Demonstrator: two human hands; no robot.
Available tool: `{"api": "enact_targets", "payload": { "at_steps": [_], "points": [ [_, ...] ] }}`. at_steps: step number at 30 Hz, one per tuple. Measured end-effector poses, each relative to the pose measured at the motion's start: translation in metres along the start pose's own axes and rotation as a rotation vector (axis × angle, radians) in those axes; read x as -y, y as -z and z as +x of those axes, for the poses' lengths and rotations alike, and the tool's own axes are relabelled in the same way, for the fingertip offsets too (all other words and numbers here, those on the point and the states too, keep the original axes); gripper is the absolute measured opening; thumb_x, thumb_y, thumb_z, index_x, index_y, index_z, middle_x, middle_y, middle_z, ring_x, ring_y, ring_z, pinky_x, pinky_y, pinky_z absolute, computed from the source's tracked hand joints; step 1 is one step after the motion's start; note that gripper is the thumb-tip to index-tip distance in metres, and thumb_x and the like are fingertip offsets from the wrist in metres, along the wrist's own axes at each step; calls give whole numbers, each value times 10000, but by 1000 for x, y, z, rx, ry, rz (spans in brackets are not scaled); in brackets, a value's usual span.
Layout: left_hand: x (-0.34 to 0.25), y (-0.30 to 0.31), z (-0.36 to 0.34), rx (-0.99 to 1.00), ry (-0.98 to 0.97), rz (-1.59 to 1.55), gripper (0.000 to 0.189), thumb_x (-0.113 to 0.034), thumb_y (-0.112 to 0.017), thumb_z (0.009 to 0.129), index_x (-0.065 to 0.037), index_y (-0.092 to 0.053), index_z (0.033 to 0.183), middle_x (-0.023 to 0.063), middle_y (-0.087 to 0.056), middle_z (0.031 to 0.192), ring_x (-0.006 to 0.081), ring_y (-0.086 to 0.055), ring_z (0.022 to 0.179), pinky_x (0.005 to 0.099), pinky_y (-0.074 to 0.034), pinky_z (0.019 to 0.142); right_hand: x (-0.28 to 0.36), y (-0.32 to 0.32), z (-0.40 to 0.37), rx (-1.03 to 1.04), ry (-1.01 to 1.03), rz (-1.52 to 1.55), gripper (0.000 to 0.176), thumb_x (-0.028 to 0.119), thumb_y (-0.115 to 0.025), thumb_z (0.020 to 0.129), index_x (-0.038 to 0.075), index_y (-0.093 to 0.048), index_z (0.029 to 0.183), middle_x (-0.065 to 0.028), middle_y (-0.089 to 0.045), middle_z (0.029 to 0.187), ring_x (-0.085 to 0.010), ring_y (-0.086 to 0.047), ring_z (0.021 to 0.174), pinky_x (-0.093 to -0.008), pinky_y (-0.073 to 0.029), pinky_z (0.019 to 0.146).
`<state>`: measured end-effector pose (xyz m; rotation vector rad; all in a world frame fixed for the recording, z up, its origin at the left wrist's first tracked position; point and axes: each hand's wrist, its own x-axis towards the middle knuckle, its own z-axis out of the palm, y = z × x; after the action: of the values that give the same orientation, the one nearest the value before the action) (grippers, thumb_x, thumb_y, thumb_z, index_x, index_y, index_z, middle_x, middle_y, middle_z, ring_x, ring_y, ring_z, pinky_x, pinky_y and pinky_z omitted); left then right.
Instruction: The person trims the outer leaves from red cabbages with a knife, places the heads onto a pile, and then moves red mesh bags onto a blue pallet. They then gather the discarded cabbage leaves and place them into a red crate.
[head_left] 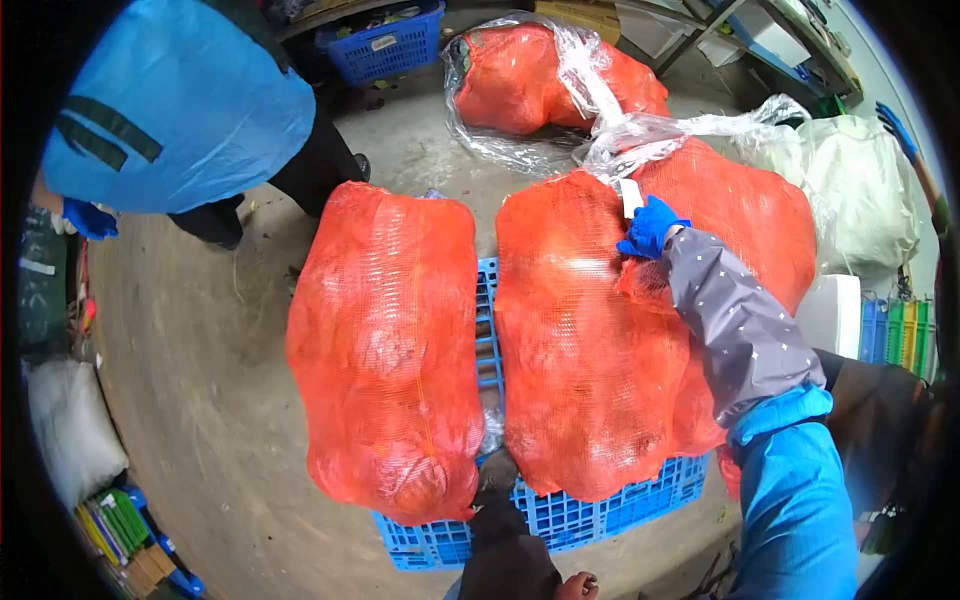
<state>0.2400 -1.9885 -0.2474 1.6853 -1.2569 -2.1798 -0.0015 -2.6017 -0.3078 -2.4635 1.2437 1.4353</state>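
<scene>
My right hand [652, 228], in a blue glove, is closed on a small flat white object [631, 198], perhaps a tag or blade; I cannot tell which. It is at the upper right edge of a full red mesh sack [580, 330] in the middle. Another full red mesh sack [390, 350] lies to its left, and a third [740, 210] lies to the right, partly under my grey-patterned sleeve. The sacks rest on a blue plastic pallet [570, 517]. My left hand is not in view.
A co-worker in a blue apron [200, 110] stands at the upper left, with a blue-gloved hand [90, 219]. Behind are a plastic-wrapped red sack [520, 80], a blue crate [385, 48] and a whitish sack [860, 190]. My foot [497, 472] is between the sacks.
</scene>
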Motion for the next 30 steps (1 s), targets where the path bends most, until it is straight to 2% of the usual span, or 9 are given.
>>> {"api": "enact_targets", "payload": {
  "at_steps": [5, 8, 12, 14, 15, 17, 20, 27, 30],
  "points": [
    [-17, -3, 11, 31, 186, -74, 172, -180, -584, 811, -74, -558, 944, 161, -596, 771, 287, -585, 691, 413, -462, 633, -8, -21, 14, -190, 181, 20, 393, 453, -414, 852, 196, -657, 679, -17, -651, 720, -244, -600, 807, -440, -431, 807],
    [11, -10, 14, 104, 127, -69, 171, -173, -586, 808, -75, -558, 945, 147, -597, 765, 289, -585, 680, 406, -464, 630, -6, -15, 20, -57, 169, 14, 394, 448, -413, 849, 187, -657, 683, -30, -649, 699, -246, -608, 784, -454, -432, 805],
    [4, -13, 15, 3, 29, -282, 173, -179, -588, 802, -79, -557, 940, 138, -598, 757, 289, -585, 677, 402, -466, 627, -13, -20, 20, -189, 287, 46, 466, 497, -373, 855, 197, -703, 721, -61, -662, 717, -285, -613, 727, -437, -435, 755],
    [18, -22, 26, 121, 261, -334, 175, -183, -592, 801, -80, -556, 938, 130, -598, 750, 282, -586, 672, 395, -468, 624, -7, -18, 18, -63, 155, 59, 498, 519, -366, 855, 186, -705, 705, -69, -659, 703, -293, -608, 716, -429, -431, 750],
    [21, -24, 25, 114, 254, -339, 175, -183, -592, 801, -80, -556, 938, 130, -598, 750, 282, -586, 672, 395, -468, 624, -5, -14, 19, 57, 29, 77, 530, 542, -360, 854, 176, -706, 689, -78, -656, 690, -300, -603, 705, -422, -427, 744],
    [25, -23, 15, 51, 84, -114, 189, -187, -598, 798, -78, -555, 946, 124, -604, 753, 269, -592, 671, 385, -470, 621, -5, -12, 24, 32, 61, 28, 563, 565, -357, 849, 156, -702, 672, -88, -652, 677, -305, -600, 683, -418, -427, 729],
    [6, -6, 9, 129, 173, -108, 196, -181, -599, 795, -80, -553, 956, 125, -605, 752, 261, -596, 669, 382, -470, 612, 8, -8, 25, 64, 60, -8, 514, 558, -408, 812, 149, -701, 708, -68, -673, 749, -282, -635, 726, -425, -432, 749],
    [31, -19, -10, 179, 178, -76, 191, -178, -591, 803, -80, -552, 963, 125, -600, 729, 270, -591, 662, 390, -470, 609, 4, -15, 12, -198, -6, 258, 440, 528, -458, 818, 178, -707, 720, -85, -662, 730, -295, -632, 707, -405, -463, 706],
    [30, -14, -8, 207, 173, 7, 194, -177, -593, 802, -79, -552, 964, 126, -600, 726, 270, -592, 663, 393, -471, 612, 12, -17, -1, -380, 117, 260, 377, 491, -475, 835, 194, -698, 766, -44, -659, 783, -256, -592, 876, -470, -395, 849]
  ]
}}
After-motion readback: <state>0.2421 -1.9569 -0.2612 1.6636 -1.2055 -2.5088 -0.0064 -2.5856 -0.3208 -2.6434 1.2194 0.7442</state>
